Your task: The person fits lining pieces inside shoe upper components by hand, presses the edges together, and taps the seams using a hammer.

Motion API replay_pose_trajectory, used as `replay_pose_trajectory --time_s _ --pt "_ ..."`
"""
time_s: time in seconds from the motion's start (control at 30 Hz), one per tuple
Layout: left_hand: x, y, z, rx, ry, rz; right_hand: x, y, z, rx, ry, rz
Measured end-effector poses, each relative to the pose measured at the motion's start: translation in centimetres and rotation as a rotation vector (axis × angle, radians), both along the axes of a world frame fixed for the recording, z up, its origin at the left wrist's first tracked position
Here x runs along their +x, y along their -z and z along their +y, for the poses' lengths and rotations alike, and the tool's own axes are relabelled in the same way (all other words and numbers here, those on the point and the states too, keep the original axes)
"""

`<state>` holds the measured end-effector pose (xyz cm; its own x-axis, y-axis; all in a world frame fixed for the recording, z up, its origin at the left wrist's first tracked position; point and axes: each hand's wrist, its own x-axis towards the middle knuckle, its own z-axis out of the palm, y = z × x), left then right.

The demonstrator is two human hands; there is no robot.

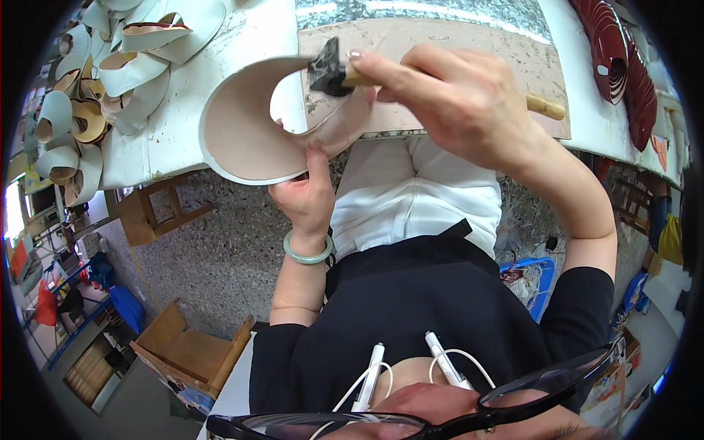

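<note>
My left hand (302,196) is closed on a shoe upper (242,132), with the thumb on its beige lining and the other fingers mostly hidden behind it. The upper is pale-edged and bent into an open loop, held up at the table's near edge. In my right hand (469,103) is a hammer, gripped around its wooden handle (546,107). The dark hammer head (330,73) is beside the upper's far right rim; whether they touch I cannot tell. Some fingertips of the right hand are close to the upper's right end.
A beige work board (469,51) lies on the white table (249,44), below a mottled grey slab (425,11). Several pale uppers (136,70) are heaped at the left. Nested maroon uppers (609,55) lie at the right. A wooden stool (158,209) and a blue basket (543,282) stand below.
</note>
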<state>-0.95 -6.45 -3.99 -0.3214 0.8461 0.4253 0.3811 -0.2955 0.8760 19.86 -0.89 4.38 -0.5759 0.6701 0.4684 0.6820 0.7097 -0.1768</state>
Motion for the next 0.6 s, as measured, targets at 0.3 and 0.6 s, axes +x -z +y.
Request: replay_pose_trajectory --time_s 0.3,0.6 --pt "-1.9 -0.7 -1.0 -0.256 -0.002 -0.398 0.8 0.0 0.6 0.025 -0.035 0.012" --pt "0.5 0.3 -1.5 -0.316 0.140 -0.625 0.3 -0.1 1.1 0.020 -0.093 0.090"
